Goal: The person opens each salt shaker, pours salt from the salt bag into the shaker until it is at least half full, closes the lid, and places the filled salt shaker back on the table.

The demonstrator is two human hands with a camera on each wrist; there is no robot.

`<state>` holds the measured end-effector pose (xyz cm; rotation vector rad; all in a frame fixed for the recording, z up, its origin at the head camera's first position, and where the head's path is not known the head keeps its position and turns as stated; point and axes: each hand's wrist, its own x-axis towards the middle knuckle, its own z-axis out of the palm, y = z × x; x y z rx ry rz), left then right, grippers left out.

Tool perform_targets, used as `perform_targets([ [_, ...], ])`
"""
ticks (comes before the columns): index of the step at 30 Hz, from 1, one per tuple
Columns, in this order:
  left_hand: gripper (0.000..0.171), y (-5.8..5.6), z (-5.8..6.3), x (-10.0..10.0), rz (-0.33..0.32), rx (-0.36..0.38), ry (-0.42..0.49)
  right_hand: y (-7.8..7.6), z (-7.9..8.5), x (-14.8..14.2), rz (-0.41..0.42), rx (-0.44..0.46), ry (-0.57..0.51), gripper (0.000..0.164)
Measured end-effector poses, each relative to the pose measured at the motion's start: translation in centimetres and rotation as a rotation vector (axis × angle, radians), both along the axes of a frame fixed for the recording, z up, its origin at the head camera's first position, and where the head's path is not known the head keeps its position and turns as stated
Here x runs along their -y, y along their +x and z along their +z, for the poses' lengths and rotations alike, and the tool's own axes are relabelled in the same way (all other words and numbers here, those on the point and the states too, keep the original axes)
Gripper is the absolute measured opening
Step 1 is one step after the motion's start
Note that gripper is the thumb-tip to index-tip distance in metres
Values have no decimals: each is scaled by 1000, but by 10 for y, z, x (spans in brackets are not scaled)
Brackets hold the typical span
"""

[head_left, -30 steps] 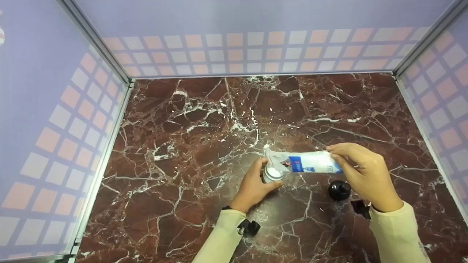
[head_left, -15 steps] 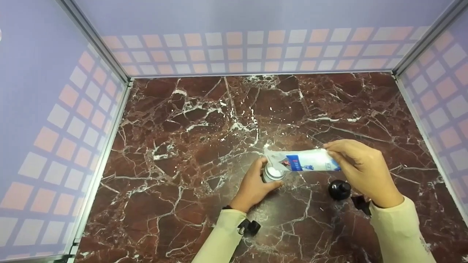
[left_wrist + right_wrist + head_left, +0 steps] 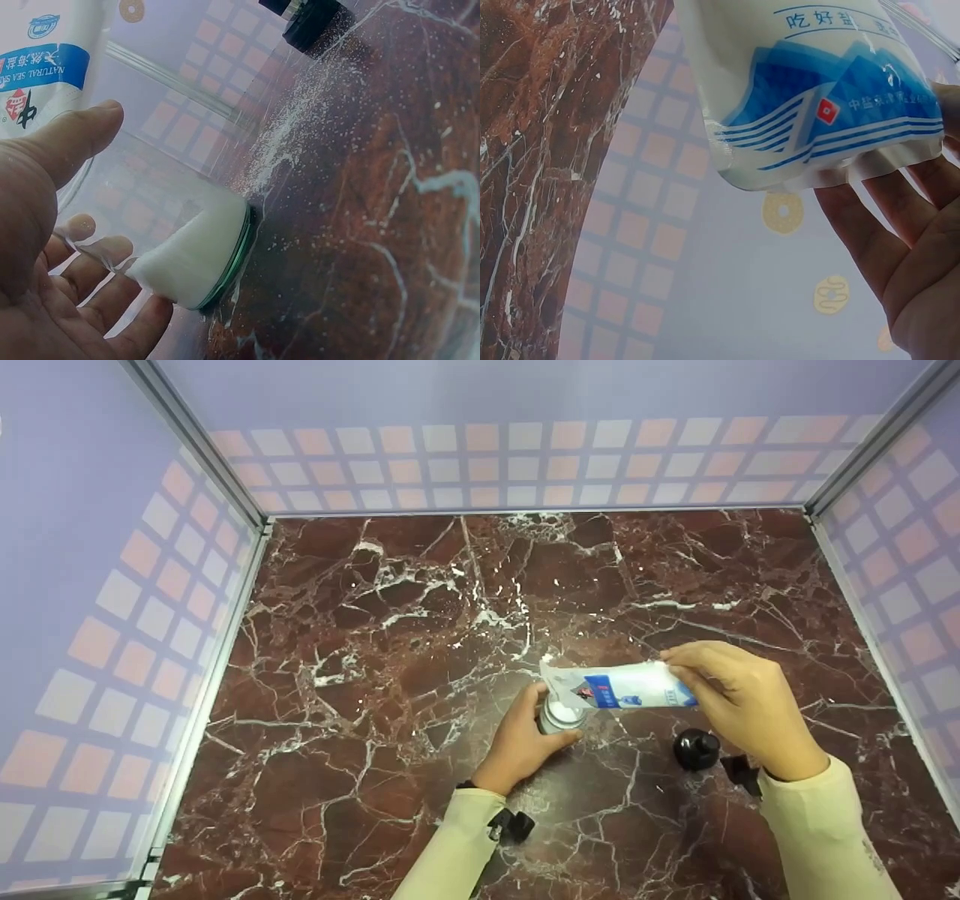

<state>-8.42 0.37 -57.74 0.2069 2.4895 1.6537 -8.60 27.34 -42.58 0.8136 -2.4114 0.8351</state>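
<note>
My left hand [image 3: 517, 742] holds a clear glass jar [image 3: 561, 718], thumb and fingers around its sides. In the left wrist view the jar [image 3: 202, 240] stands with white salt banked against one side at its bottom. My right hand [image 3: 739, 709] pinches the bottom end of a white and blue salt bag [image 3: 645, 688]. The bag lies nearly level, its open end over the jar's mouth. The printed words "Natural Sea Salt" show on the bag [image 3: 45, 67] in the left wrist view. Blue mountains are printed near the bag's gripped end [image 3: 817, 97].
A round black cap [image 3: 696, 750] with a knob on top stands on the table near my right wrist. Spilled salt grains [image 3: 289, 131] lie on the dark red marbled tabletop [image 3: 360, 810] beside the jar. Patterned panels [image 3: 465, 435] enclose the back and sides.
My right hand has shifted slightly up and to the left with the salt bag, lifting its gripped end a little. The left hand and jar stay in place.
</note>
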Motion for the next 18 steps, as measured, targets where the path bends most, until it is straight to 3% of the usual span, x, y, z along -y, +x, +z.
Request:
perform_targets([
  [18,79,0,-2,-1,15,8,3,-2,4,1,36,-31,40,24],
])
